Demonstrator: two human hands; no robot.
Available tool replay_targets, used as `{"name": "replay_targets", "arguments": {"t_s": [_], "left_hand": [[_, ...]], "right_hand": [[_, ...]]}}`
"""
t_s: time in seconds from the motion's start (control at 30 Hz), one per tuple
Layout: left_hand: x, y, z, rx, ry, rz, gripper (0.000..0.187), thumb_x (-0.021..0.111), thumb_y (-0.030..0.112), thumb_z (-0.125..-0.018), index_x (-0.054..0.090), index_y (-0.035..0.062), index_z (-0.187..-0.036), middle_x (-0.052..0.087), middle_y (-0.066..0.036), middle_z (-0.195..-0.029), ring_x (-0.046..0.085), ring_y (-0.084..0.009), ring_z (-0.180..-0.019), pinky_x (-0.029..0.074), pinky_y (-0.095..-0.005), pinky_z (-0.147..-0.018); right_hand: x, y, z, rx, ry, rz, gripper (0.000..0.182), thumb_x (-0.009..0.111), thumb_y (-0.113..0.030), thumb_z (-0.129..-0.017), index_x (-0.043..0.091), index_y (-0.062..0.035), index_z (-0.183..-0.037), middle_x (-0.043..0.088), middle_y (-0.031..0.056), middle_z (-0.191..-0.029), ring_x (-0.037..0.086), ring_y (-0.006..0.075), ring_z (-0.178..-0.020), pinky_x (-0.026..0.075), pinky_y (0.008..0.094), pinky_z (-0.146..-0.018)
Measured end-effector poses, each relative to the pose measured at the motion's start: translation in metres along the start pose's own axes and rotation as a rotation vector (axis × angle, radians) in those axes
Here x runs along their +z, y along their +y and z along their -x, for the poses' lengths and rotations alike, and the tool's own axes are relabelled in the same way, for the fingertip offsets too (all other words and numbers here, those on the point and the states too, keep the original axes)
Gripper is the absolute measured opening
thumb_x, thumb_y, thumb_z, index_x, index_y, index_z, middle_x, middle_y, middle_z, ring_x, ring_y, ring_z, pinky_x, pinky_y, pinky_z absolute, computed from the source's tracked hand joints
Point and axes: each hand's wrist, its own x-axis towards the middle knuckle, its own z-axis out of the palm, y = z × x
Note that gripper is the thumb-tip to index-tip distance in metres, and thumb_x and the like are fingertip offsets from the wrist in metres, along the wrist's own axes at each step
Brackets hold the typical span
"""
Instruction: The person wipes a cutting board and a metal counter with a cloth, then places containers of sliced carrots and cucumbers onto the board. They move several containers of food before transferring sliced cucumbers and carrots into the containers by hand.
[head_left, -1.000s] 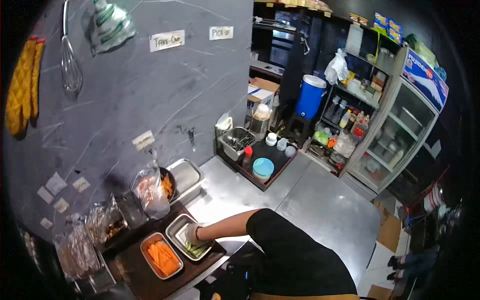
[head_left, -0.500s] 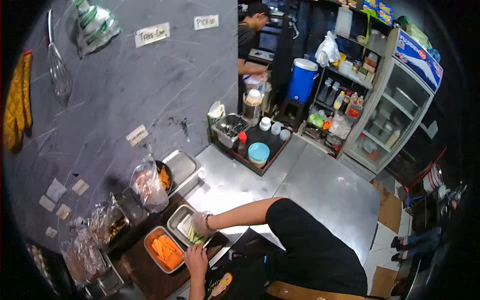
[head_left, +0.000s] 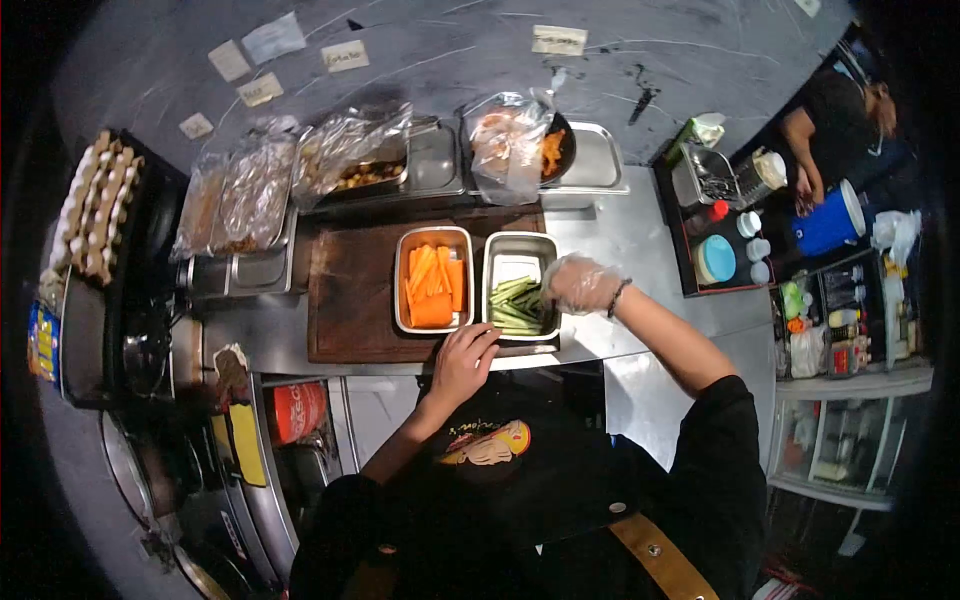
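My right hand [head_left: 586, 284], in a clear plastic glove, is at the right rim of a metal tray [head_left: 549, 245] holding green cucumber sticks [head_left: 515, 303]. Its fingers curl inward at the sticks' edge, and what they grip is hidden. My left hand [head_left: 466, 360] is bare, with fingers laid out near the front rim of that tray. Beside it on the left, a second metal tray [head_left: 401, 270] holds orange carrot sticks [head_left: 432, 272] and a bigger carrot piece [head_left: 432, 311]. Both trays stand on a dark brown board [head_left: 350, 290].
Behind the board are plastic-covered containers [head_left: 255, 200] and a bagged bowl [head_left: 510, 150]. A black tray [head_left: 690, 255] with bottles and tubs is at the right. Egg cartons [head_left: 95, 210] stand far left. Another person [head_left: 835, 125] is at the back right, near a blue cooler [head_left: 830, 222].
My view has swung left and down, bringing the board to the middle. My right hand has shifted from over the cucumber sticks to the tray's right rim. My left hand stays near the front rim.
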Motion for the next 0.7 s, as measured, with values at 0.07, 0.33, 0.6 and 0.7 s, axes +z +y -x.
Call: {"name": "replay_targets", "arguments": {"t_s": [0.07, 0.33, 0.6, 0.7], "left_hand": [[-0.008, -0.003, 0.007, -0.007, 0.044, 0.015, 0.020, 0.060, 0.009, -0.078, 0.061, 0.0043, -0.097, 0.058, -0.009, -0.100, 0.054, -0.0265, -0.095, 0.042, -0.0364, -0.082], [-0.019, -0.010, 0.049, -0.220, 0.073, 0.074, 0.018, 0.058, 0.007, -0.079, 0.062, 0.0053, -0.096, 0.058, -0.010, -0.092, 0.054, -0.0290, -0.089, 0.043, -0.0367, -0.078], [-0.003, -0.002, 0.035, -0.526, -0.153, 0.405, 0.025, 0.060, 0.012, -0.079, 0.057, 0.0040, -0.103, 0.059, -0.008, -0.086, 0.058, -0.0201, -0.084, 0.045, -0.0317, -0.075], [0.021, -0.006, 0.019, -0.831, -0.232, 0.782, 0.031, 0.056, 0.025, -0.086, 0.050, 0.0043, -0.108, 0.058, -0.005, -0.096, 0.056, -0.0156, -0.089, 0.045, -0.0296, -0.075]], "right_hand": [[-0.007, 0.005, -0.003, -0.014, 0.085, -0.115, 0.014, 0.058, -0.011, -0.067, 0.066, -0.0079, -0.078, 0.062, 0.0118, -0.081, 0.060, 0.0284, -0.079, 0.048, 0.0381, -0.072], [0.046, -0.028, -0.015, 0.117, 0.187, -0.250, 0.016, 0.058, -0.015, -0.075, 0.064, -0.0070, -0.087, 0.062, 0.0112, -0.079, 0.058, 0.0265, -0.081, 0.047, 0.0344, -0.074], [0.036, -0.011, -0.018, 0.115, 0.565, -0.356, 0.027, 0.059, -0.007, -0.068, 0.062, -0.0065, -0.095, 0.056, 0.0153, -0.107, 0.057, 0.0330, -0.084, 0.048, 0.0393, -0.074], [0.049, -0.008, -0.023, 0.662, 0.609, -0.401, 0.035, 0.062, -0.016, -0.071, 0.053, -0.0025, -0.102, 0.054, 0.0216, -0.102, 0.052, 0.0359, -0.094, 0.045, 0.0418, -0.080]]}}
